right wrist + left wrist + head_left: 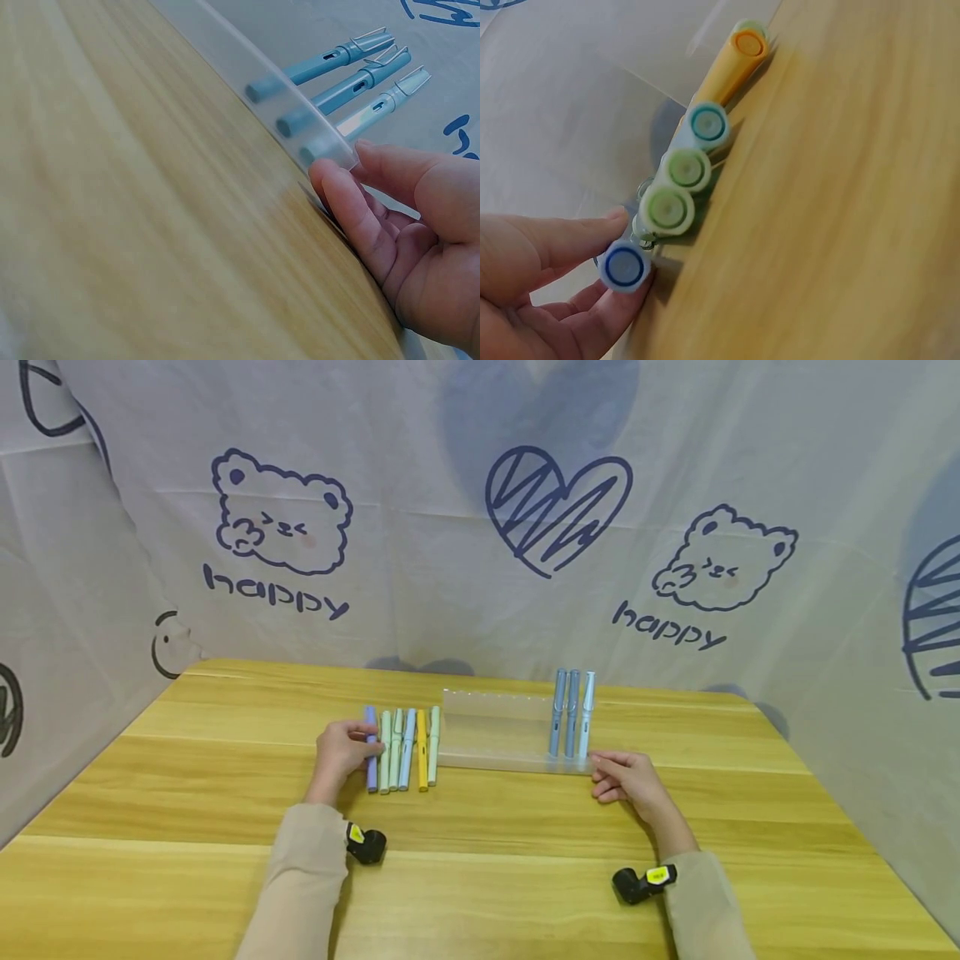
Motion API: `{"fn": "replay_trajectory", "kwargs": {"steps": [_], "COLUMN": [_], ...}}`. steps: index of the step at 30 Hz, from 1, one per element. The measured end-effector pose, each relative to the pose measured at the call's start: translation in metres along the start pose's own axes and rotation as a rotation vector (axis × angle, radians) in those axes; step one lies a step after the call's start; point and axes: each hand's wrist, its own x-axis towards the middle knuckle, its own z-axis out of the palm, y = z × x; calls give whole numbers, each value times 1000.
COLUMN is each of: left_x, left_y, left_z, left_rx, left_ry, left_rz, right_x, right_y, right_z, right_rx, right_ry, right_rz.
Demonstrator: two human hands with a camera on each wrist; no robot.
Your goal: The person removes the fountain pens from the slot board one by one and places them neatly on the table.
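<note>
My left hand [339, 755] holds a purple pen [372, 776] between thumb and fingers at the left end of a row of pens. Beside it lie light green pens [386, 768], a light blue pen [407, 750], a yellow pen [422, 760] and another green pen [434, 747]. Seen end-on in the left wrist view, the purple pen [624, 267] sits between thumb and fingers. The right hand [632, 783] pinches the right front corner of a clear plastic pen stand [495, 727]. Three blue pens [337, 101], one of them paler, stand side by side at its right end.
All of this is on a wooden table [480, 877]. Behind it hangs a pale cloth [420, 560] with bear and heart drawings. A black wrist camera [367, 845] is on the left sleeve, and another camera [633, 885] is on the right.
</note>
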Motion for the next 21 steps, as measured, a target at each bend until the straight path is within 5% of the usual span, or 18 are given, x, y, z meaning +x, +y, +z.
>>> {"fn": "replay_trajectory", "kwargs": {"steps": [21], "left_x": [0], "left_y": [3], "left_z": [4], "left_rx": [243], "left_ry": [59], "left_rz": [84], "right_x": [0], "right_y": [0], "right_z": [0], "right_rx": [-2], "right_ry": [-1], "right_rz": [4]}}
